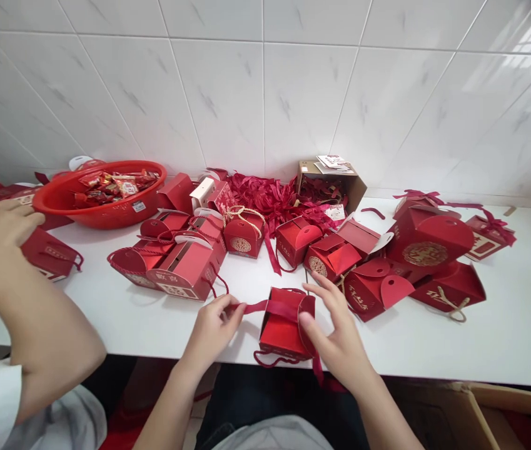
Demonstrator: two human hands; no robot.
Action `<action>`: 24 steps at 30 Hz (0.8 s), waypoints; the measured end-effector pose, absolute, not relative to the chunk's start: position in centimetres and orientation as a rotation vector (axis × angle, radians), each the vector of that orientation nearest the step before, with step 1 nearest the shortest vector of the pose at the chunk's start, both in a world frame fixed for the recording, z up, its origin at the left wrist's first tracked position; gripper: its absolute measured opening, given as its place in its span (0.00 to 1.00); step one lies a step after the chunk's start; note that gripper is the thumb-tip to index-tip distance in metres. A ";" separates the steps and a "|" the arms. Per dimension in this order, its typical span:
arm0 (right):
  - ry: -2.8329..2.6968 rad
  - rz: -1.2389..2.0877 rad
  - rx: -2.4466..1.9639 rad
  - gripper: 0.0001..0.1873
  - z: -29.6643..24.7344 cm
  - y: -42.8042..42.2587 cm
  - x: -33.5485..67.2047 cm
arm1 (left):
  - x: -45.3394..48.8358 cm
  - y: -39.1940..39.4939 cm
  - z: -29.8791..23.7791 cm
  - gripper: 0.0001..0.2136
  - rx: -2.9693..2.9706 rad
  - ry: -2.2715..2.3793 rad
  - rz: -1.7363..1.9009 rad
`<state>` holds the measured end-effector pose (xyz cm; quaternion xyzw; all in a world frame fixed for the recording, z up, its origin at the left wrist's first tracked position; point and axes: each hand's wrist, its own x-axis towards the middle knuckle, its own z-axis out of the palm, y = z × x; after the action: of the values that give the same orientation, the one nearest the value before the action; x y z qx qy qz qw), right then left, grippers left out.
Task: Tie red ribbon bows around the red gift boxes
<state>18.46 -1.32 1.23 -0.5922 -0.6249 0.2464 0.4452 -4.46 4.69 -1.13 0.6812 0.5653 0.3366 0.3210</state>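
Note:
A small red gift box (280, 330) lies at the near edge of the white table (504, 331), with a red ribbon (265, 306) across its top. My left hand (211, 328) pinches the ribbon's left end, fingers closed on it. My right hand (335, 334) rests against the box's right side and curved flap, thumb pressing the flap, the other fingers spread above it. A red cord handle loops out below the box.
Several red gift boxes (427, 240) crowd the table behind. A red basin (106, 209) of wrapped sweets stands at back left, loose red ribbons (269, 197) and a cardboard box (340, 181) by the tiled wall. Another person's arm (21, 294) reaches in at left.

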 end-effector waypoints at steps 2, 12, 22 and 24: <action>-1.428 0.643 -1.470 0.19 -0.3 -2.2 20.0 | -6.1 5.0 -2.0 0.09 1.942 1.696 0.838; -1.175 1.136 -1.470 0.21 -2.9 -3.6 19.0 | -0.9 5.0 -0.6 0.08 1.755 1.195 0.938; -1.216 0.933 -1.418 0.16 -1.7 -2.6 22.0 | -3.2 5.9 -1.4 0.13 1.737 1.151 0.766; -1.278 0.858 -1.473 0.15 -1.8 -2.8 22.7 | -4.0 5.8 -1.8 0.09 1.801 1.220 0.825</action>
<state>22.67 -2.78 -1.76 -0.6049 -0.5249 0.3524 0.4841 -3.95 5.81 -1.76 0.7107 0.4815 0.3254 0.3964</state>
